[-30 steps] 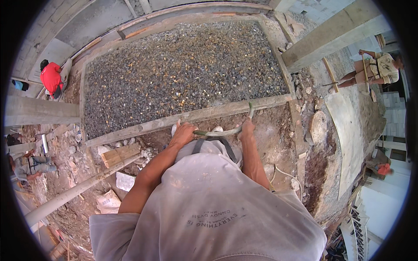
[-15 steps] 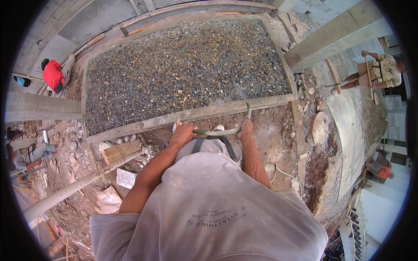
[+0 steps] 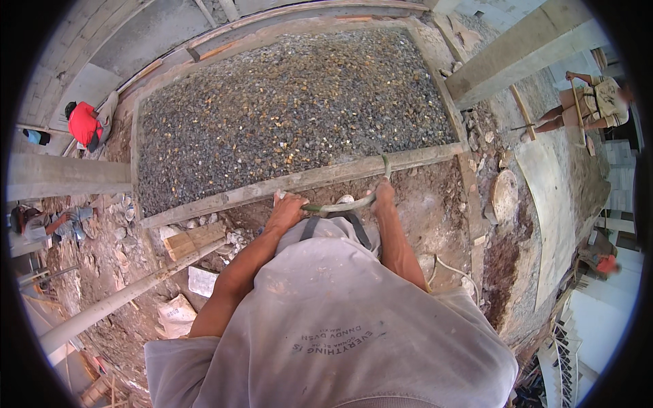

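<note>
A: How many grips are applied to the hose (image 3: 339, 207)?
B: Two. It is gripped by the left hand (image 3: 288, 210) and the right hand (image 3: 384, 192), both closed around it.
A: Where is it positioned?
B: One curved length is suspended between them, near one gravel bed (image 3: 292, 109).

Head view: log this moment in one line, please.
left hand: grips hose; right hand: grips hose near its visible end; gravel bed: ahead, framed by edging
</note>
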